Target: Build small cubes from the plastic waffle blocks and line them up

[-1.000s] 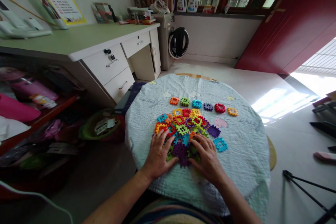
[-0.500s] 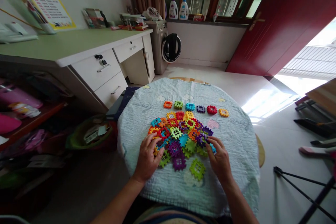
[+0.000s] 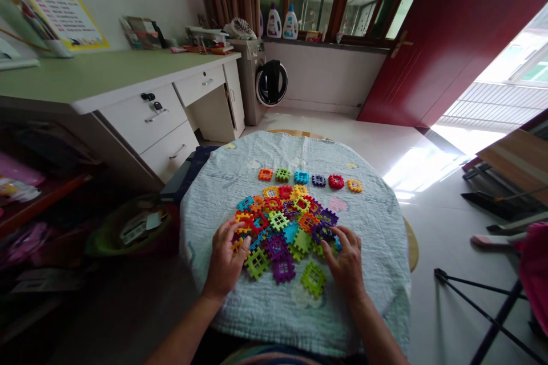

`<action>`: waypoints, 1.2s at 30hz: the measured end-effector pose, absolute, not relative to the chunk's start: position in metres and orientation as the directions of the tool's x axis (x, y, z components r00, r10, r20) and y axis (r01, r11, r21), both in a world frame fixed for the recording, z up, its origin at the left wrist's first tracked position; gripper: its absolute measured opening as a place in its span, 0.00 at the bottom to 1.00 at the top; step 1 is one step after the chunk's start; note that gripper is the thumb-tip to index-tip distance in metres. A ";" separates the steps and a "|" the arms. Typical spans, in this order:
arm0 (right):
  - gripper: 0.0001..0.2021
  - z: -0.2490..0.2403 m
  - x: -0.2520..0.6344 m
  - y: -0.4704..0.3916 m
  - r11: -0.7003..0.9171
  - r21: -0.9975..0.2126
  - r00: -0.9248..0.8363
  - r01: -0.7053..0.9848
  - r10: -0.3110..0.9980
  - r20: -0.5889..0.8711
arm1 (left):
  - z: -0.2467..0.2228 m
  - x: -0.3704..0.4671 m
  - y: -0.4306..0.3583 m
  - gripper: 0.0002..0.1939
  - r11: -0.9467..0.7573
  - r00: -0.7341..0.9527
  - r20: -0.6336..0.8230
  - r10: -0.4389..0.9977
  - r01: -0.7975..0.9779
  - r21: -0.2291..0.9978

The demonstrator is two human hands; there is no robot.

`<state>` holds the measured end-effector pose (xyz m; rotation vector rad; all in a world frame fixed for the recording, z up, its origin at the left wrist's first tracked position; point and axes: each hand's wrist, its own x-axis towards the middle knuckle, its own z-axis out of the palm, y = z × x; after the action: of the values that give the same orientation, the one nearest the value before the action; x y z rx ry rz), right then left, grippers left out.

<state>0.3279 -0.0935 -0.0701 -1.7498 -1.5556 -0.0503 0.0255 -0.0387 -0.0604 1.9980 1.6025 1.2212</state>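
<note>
A pile of colourful square plastic pieces with notched edges (image 3: 278,220) lies on a round table with a pale blue cloth (image 3: 363,308). My left hand (image 3: 226,259) rests at the pile's left edge, thumb and fingers apart, touching orange and yellow pieces. At the right edge my right hand (image 3: 346,256) is spread beside a dark purple piece (image 3: 322,231). Neither hand has a piece lifted. A green piece (image 3: 313,279) lies alone in front of the pile. Behind it runs a row of small stacks, from an orange one (image 3: 265,174) to a yellow one (image 3: 355,185).
A green-topped desk (image 3: 128,71) stands at the left, with a basket (image 3: 124,234) below. Beyond are a washing machine (image 3: 252,80) and a red door (image 3: 445,40). Black tripod legs (image 3: 475,291) stand on the floor at the right.
The view has shifted, so the table and pile sit slightly further left. My left hand has moved slightly at the pile's edge, its thumb and fingers still apart. The pieces look unchanged.
</note>
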 end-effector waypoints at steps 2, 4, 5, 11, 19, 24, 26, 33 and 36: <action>0.23 -0.066 0.324 -0.094 -0.004 -0.444 0.245 0.896 0.838 0.487 | -0.056 0.022 -0.026 0.16 -0.325 0.001 0.429 0.903 0.654 0.683; 0.30 -0.062 0.319 -0.093 -0.068 -0.387 0.257 0.920 0.850 0.461 | -0.051 0.016 -0.006 0.16 -0.328 -0.022 0.459 0.888 0.670 0.666; 0.32 -0.060 0.316 -0.091 -0.096 -0.366 0.265 0.926 0.854 0.447 | -0.049 0.013 0.007 0.17 -0.334 -0.032 0.481 0.876 0.680 0.653; 0.27 -0.052 0.300 -0.078 -0.156 -0.343 0.286 0.926 0.883 0.372 | -0.057 -0.012 0.080 0.15 -0.284 -0.037 0.502 0.864 0.788 0.546; 0.20 -0.040 0.342 -0.070 -0.005 -0.576 0.251 0.818 0.903 0.349 | -0.077 -0.018 0.093 0.15 -0.198 -0.003 0.428 0.904 0.885 0.422; 0.22 -0.040 0.359 -0.061 0.037 -0.580 0.105 0.814 0.972 0.209 | -0.077 -0.017 0.092 0.14 -0.207 0.031 0.433 0.901 0.907 0.366; 0.24 -0.041 0.358 -0.061 0.033 -0.579 0.087 0.815 0.980 0.180 | -0.077 -0.018 0.092 0.14 -0.213 0.044 0.436 0.899 0.913 0.347; 0.24 -0.040 0.354 -0.062 0.053 -0.600 0.079 0.799 0.978 0.192 | -0.076 -0.016 0.090 0.13 -0.207 0.048 0.432 0.901 0.922 0.329; 0.24 -0.041 0.354 -0.062 0.049 -0.599 0.077 0.799 0.980 0.182 | -0.076 -0.015 0.090 0.13 -0.204 0.047 0.429 0.902 0.922 0.329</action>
<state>0.3539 -0.0624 -0.0406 -1.7896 -1.7619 0.4096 -0.0152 0.0902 -0.0763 2.2982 2.0040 0.8924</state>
